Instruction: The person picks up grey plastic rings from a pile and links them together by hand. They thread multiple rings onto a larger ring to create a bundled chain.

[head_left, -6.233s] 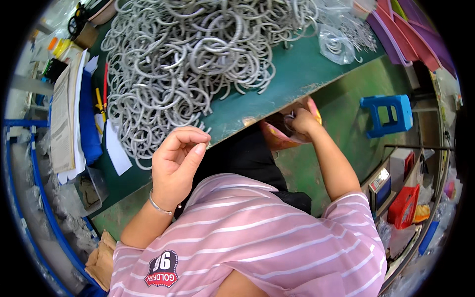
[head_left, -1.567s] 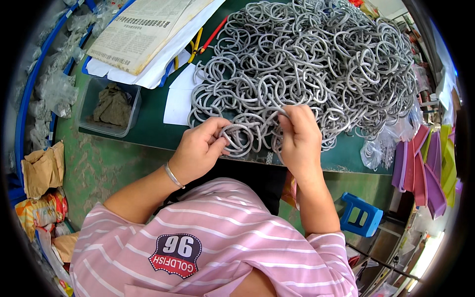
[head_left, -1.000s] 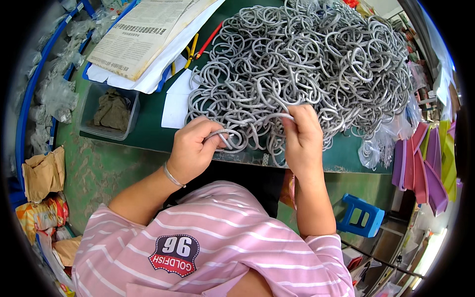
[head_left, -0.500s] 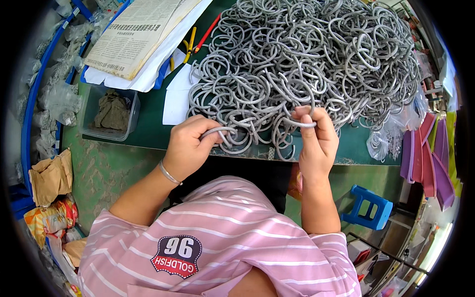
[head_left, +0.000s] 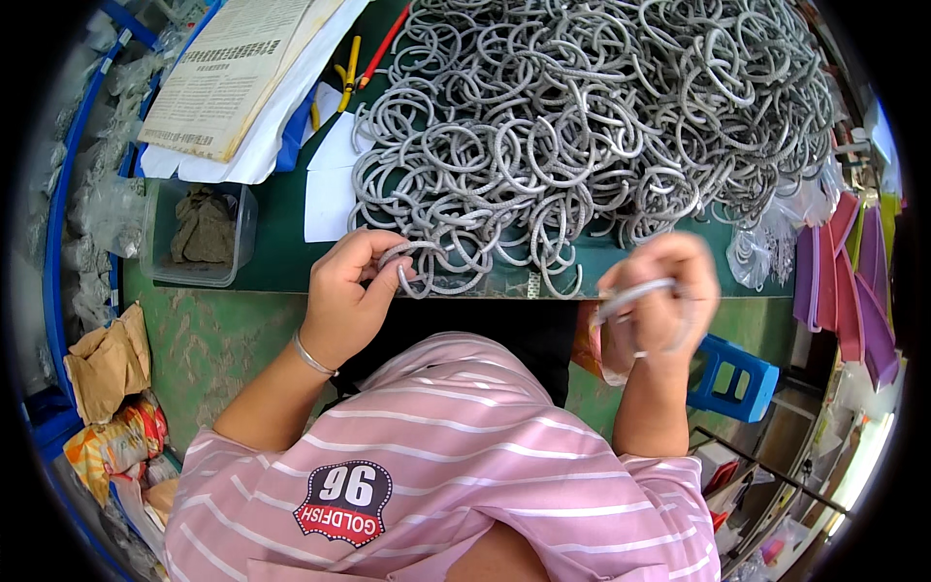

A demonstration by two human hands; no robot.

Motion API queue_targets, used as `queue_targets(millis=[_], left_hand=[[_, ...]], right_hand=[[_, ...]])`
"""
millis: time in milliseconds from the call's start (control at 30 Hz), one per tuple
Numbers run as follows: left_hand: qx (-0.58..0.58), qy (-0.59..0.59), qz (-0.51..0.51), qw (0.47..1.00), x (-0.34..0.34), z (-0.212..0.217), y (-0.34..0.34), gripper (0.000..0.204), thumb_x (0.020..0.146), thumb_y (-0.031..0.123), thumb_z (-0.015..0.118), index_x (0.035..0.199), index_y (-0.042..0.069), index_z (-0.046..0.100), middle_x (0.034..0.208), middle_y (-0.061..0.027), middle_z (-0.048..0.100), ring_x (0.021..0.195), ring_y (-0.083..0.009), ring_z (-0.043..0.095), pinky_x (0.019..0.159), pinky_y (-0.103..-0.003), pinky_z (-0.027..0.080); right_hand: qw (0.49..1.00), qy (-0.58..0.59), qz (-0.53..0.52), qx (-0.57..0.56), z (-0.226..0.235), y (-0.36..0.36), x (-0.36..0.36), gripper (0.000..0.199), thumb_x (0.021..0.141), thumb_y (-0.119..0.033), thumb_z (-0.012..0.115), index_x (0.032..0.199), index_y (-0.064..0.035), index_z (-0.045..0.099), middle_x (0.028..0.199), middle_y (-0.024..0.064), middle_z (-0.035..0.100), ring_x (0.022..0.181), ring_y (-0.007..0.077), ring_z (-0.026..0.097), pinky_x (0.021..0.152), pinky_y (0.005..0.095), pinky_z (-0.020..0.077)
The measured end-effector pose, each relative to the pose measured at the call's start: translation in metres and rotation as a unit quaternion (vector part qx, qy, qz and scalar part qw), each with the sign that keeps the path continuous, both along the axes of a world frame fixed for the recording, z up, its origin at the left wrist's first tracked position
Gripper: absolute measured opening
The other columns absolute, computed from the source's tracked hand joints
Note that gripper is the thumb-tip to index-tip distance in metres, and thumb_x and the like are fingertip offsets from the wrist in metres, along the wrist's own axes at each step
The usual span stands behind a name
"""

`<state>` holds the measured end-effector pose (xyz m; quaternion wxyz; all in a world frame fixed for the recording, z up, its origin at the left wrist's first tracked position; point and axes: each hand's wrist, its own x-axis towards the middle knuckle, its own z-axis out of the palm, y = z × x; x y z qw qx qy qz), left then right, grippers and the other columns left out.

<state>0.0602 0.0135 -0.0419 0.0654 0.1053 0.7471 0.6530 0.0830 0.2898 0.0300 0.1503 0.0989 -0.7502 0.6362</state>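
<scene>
A wide heap of grey open rings (head_left: 582, 116), like short bent rods with gaps, covers much of the table. My left hand (head_left: 347, 296) is at the heap's near left corner, thumb and fingers pinched on one grey ring (head_left: 407, 248) that lies against other rings. To the right, just off the table's front edge, my right hand (head_left: 674, 296) is closed on a single grey ring (head_left: 628, 297), clear of the heap. Motion blurs that hand and its ring, and its fingertips are partly hidden.
Left of the heap are white paper (head_left: 330, 199), yellow-handled pliers (head_left: 349, 73), a red pencil-like tool (head_left: 385, 47), stacked newspapers (head_left: 223, 78) and a clear tub (head_left: 242, 238) holding a brown cloth. A blue stool (head_left: 734, 380) stands on the floor at right.
My right hand has moved right and toward me, taking its ring away from the heap's front. My left hand stays pinched on its ring, slightly farther left in view.
</scene>
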Motion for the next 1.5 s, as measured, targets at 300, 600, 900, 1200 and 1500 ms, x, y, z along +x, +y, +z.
queue_targets(millis=[300, 600, 900, 1200, 1500], left_hand=[[-0.089, 0.156, 0.044, 0.983, -0.008, 0.015, 0.016, 0.014, 0.080, -0.004, 0.065, 0.094, -0.001, 0.063, 0.086, -0.0093, 0.061, 0.072, -0.0155, 0.059, 0.064, -0.024, 0.047], [-0.069, 0.112, 0.044, 0.990, -0.005, 0.002, 0.010, 0.017, 0.081, -0.005, 0.062, 0.098, -0.002, 0.061, 0.091, -0.0075, 0.059, 0.077, -0.0129, 0.058, 0.068, -0.023, 0.047], [-0.102, 0.146, 0.065, 0.982, -0.004, 0.004, 0.014, 0.029, 0.077, -0.009, 0.059, 0.105, 0.000, 0.058, 0.100, -0.0108, 0.057, 0.083, -0.0172, 0.058, 0.068, -0.026, 0.047], [-0.182, 0.297, 0.065, 0.935, -0.004, 0.019, 0.022, 0.025, 0.079, -0.004, 0.060, 0.104, 0.000, 0.057, 0.107, -0.0128, 0.054, 0.099, -0.0233, 0.053, 0.085, -0.031, 0.042], [-0.157, 0.261, 0.014, 0.953, -0.007, 0.011, 0.029, 0.017, 0.084, 0.010, 0.064, 0.098, 0.001, 0.060, 0.105, -0.0142, 0.055, 0.096, -0.0278, 0.054, 0.085, -0.034, 0.043]], right_hand=[[0.898, -0.063, -0.061, 0.432, -0.047, -0.020, 0.021, 0.014, 0.075, -0.008, 0.071, 0.075, -0.0031, 0.057, 0.074, 0.0110, 0.056, 0.060, 0.0327, 0.057, 0.052, 0.0414, 0.0460], [0.992, -0.115, -0.022, -0.052, -0.033, 0.043, 0.026, 0.010, 0.085, 0.003, 0.054, 0.087, 0.0016, 0.063, 0.081, 0.0085, 0.065, 0.068, 0.0125, 0.058, 0.060, 0.0235, 0.0448], [0.992, -0.046, -0.007, -0.115, -0.051, 0.006, 0.026, 0.029, 0.076, 0.007, 0.070, 0.078, -0.0053, 0.044, 0.066, 0.0032, 0.050, 0.061, 0.0088, 0.045, 0.056, 0.0243, 0.0385], [0.952, -0.121, -0.164, 0.228, -0.055, -0.025, 0.017, 0.062, 0.067, -0.026, 0.085, 0.103, -0.0016, 0.041, 0.084, 0.0116, 0.057, 0.060, 0.0256, 0.053, 0.055, 0.0345, 0.0464], [0.916, 0.017, -0.176, 0.360, -0.047, -0.013, 0.006, 0.016, 0.076, -0.008, 0.070, 0.085, -0.0020, 0.058, 0.084, 0.0125, 0.058, 0.079, 0.0337, 0.058, 0.066, 0.0432, 0.0480]])
